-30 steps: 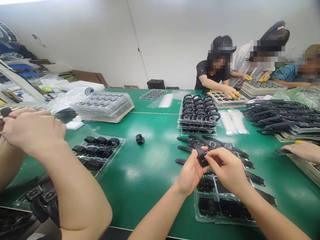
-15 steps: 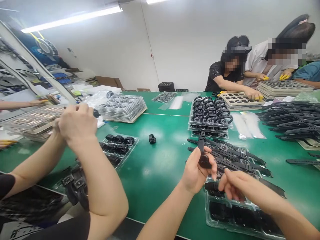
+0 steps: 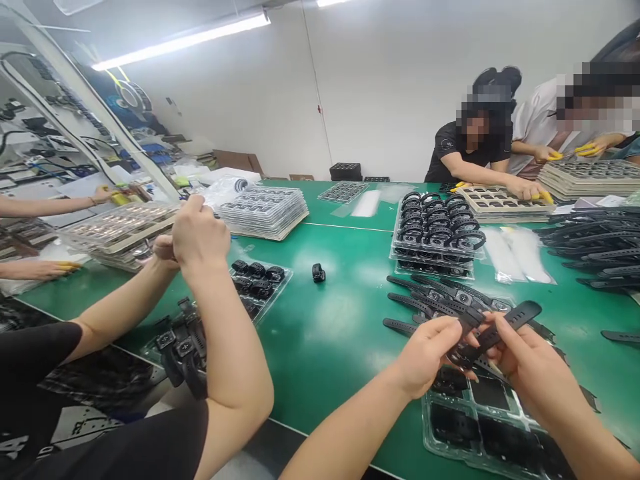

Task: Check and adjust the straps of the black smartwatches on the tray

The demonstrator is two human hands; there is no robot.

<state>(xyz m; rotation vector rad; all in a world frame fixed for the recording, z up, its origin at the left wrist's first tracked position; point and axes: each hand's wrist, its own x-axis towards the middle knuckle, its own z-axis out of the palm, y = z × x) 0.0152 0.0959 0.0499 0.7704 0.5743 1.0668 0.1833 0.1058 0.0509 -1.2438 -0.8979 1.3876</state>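
While one black watch point(image 3: 481, 347) is held up, its face is hard to see

Because two hands share it, the watch looks steady, just above a clear tray point(image 3: 426, 427). The left hand point(image 3: 427, 353) has its thumb and fingers closed on one part of it, by the band. The right hand point(image 3: 530, 363) pinches the long strap point(image 3: 526, 314) between thumb and fingers, and the round end sticks out past them. Two grips probably make the strap easier to bend or turn.

More black watches point(image 3: 465, 298) lie flat across the back of the tray, perhaps because open straps are too long for its little boxes. Behind them, curled watches point(image 3: 440, 223) sit in rows on stacked trays; curling likely helps each one fit. One small watch point(image 3: 318, 273) is alone on the green table point(image 3: 345, 347).

Fingers hide the middle of the held watch, so I cannot tell which way its face points. The right arm covers part of the tray, and the things in its near boxes are too dark to make out. I cannot tell what a neighbor's hand point(image 3: 200, 237) holds. A pile of straps point(image 3: 595, 240) is cut off at the right edge.
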